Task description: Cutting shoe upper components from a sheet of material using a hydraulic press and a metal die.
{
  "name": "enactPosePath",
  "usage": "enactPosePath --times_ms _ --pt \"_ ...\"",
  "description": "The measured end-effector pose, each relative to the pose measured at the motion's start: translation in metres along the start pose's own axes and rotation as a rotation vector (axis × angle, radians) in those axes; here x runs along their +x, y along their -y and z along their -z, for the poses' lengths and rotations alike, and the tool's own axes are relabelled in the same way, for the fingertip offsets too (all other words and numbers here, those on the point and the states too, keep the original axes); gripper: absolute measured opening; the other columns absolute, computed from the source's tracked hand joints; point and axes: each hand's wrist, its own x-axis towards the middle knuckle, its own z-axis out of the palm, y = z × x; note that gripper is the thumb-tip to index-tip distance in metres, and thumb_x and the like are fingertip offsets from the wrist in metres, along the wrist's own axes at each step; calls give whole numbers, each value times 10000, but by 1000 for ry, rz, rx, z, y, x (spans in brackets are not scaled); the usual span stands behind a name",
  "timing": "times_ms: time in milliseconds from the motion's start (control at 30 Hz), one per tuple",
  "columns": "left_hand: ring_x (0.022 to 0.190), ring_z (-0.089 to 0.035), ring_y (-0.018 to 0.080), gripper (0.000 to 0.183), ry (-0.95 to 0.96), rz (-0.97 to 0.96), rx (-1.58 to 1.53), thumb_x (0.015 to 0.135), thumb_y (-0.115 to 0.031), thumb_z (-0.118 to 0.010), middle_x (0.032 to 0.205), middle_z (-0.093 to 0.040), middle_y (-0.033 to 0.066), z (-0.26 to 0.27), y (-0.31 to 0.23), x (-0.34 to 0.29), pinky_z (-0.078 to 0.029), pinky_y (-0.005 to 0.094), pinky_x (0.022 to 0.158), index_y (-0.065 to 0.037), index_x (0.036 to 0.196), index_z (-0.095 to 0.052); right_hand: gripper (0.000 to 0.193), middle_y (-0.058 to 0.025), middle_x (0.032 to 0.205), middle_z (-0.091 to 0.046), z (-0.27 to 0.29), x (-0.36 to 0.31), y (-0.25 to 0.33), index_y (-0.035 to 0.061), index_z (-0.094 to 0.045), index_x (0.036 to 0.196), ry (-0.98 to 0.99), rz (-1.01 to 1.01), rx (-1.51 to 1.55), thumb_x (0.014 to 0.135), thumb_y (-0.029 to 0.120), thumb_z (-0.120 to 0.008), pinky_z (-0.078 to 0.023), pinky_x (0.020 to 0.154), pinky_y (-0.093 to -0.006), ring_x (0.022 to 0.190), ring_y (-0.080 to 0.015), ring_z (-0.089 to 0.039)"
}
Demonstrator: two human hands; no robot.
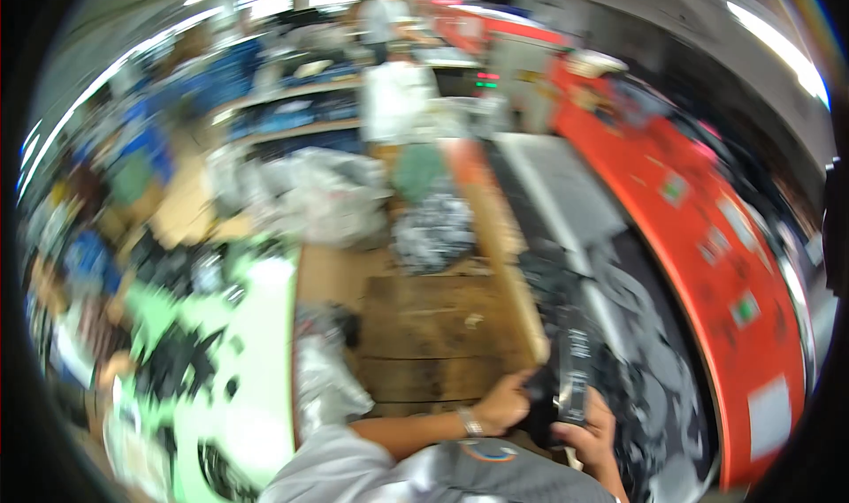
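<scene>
The picture is blurred by motion. My left hand (506,401), with a watch at the wrist, grips the near end of a dark fabric bundle (541,406) at the wooden table's (424,335) right edge. My right hand (591,437) holds a long black strip with white print (575,362) upright against the same dark bundle. Both hands are close together, low in the view.
A conveyor belt (566,194) carrying dark and grey pieces (637,353) runs along the right, beside an orange machine housing (707,238). Clear plastic bags (318,194) lie at the table's far end and a crumpled one (323,379) at its left. A pale green surface (252,353) holds dark items. People stand far back.
</scene>
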Motion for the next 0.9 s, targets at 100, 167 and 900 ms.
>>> enactPosePath --times_ms 100,167,900 --pt "983 -593 115 485 -67 29 -35 851 104 -415 1100 -634 29 -19 12 17 -462 255 880 -29 1303 -530 528 -119 898 -627 39 -36 -8 -61 -609 1026 -289 -240 77 660 312 -682 -469 640 -261 664 -176 -598" --pt "960 -583 66 440 -69 -7 -60 901 50 -429 1100 -637 6 -17 6 11 -456 223 842 -38 1322 -519 397 -119 1117 -600 70 -55 -5 -17 -564 1189 -331 -437 314 855 187 -628 -481 825 -338 968 -228 -580" --pt "689 -544 80 180 29 30 19 954 -220 -571 767 -583 0 33 -27 -10 -456 257 645 -96 1084 -554 370 -192 930 -616 46 -4 -36 -47 -618 1046 -241 -370 -233 982 271 -440 -470 686 -368 777 -289 -578"
